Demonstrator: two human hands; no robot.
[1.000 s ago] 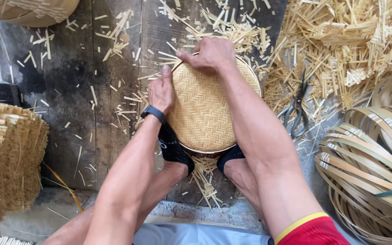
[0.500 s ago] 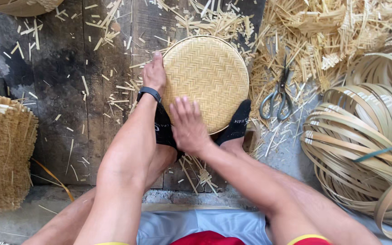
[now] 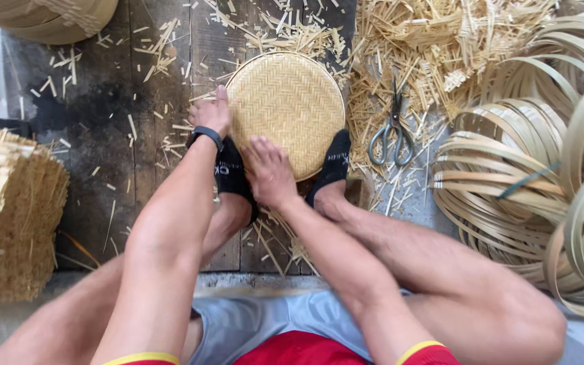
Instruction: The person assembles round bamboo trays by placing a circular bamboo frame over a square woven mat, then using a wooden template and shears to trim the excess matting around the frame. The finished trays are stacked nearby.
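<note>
Dark wooden floorboards (image 3: 103, 128) run under the whole scene, littered with short pale bamboo offcuts (image 3: 434, 47), thickest at upper right.

Round woven bamboo tray (image 3: 288, 108) lies flat on the boards at upper centre, herringbone weave up. 2 feet in black socks pin its near edge: left foot (image 3: 230, 172) at the tray's lower left, right foot (image 3: 332, 165) at its lower right.

Left hand (image 3: 212, 113), black watch (image 3: 204, 135) on the wrist, rests on the tray's left rim, fingers curled over the edge, thumb pointing up along it. Grip looks loose, not clenched.

Right hand (image 3: 268, 172) sits at the tray's near rim between the 2 feet, palm down, fingers bent onto the weave. Whether it pinches a strand I cannot tell.

Scissors (image 3: 391, 132), grey handles toward the person, lie shut among the offcuts just right of the tray, apart from it.

Coiled bamboo strip hoops (image 3: 508, 176) stacked at right. Pile of woven mats (image 3: 15, 216) at left edge. Curved side of another woven basket (image 3: 49, 20) at top left.

Person sits with knees raised, grey shorts, red top with yellow sleeve trim.
</note>
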